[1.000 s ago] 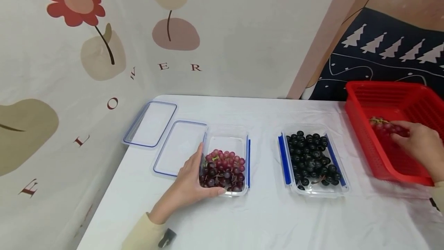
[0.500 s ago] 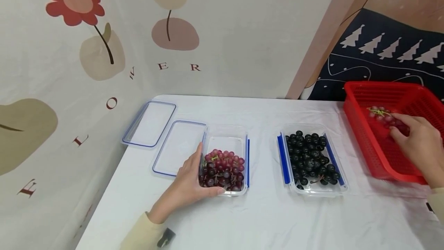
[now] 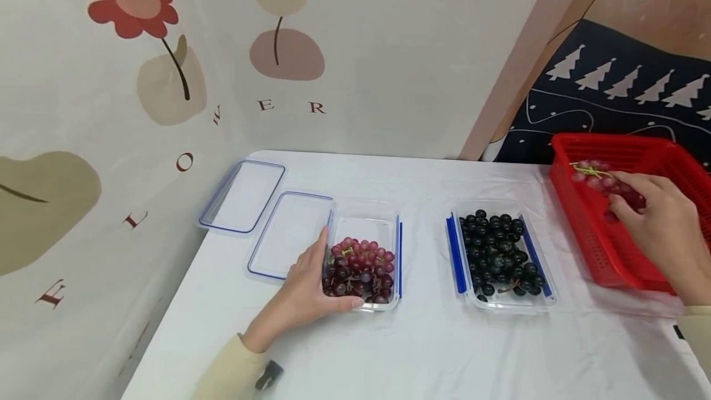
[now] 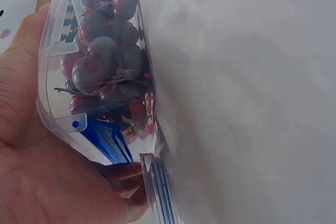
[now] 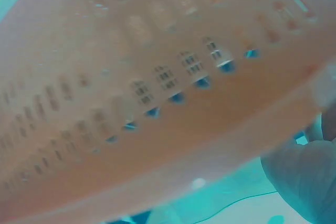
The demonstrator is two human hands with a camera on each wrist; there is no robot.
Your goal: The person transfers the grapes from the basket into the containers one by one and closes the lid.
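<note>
My left hand (image 3: 302,292) holds the near left corner of a clear plastic food container (image 3: 363,210), thumb at its front edge and fingers along its left side. Inside, red grapes (image 3: 363,255) lie behind darker purple grapes (image 3: 355,283). The left wrist view shows purple grapes (image 4: 97,69) through the clear wall, with a blue latch (image 4: 107,140) below them. My right hand (image 3: 663,227) pinches a small bunch of red grapes (image 3: 602,181) with a green stem, over the left part of a red plastic basket (image 3: 577,233). In the right wrist view, the slotted basket wall (image 5: 157,153) hides the bunch.
A second clear container (image 3: 511,308) of black grapes (image 3: 494,252) stands between the first one and the basket, blue latches hanging at its sides. Two clear lids with blue seals, a far lid (image 3: 244,193) and a near lid (image 3: 291,230), lie at the left. A printed cloth wall (image 3: 411,79) rises behind.
My right hand has lifted the red grape bunch up from inside the basket and moved left, toward the basket's left rim. My left hand stays on the container.
</note>
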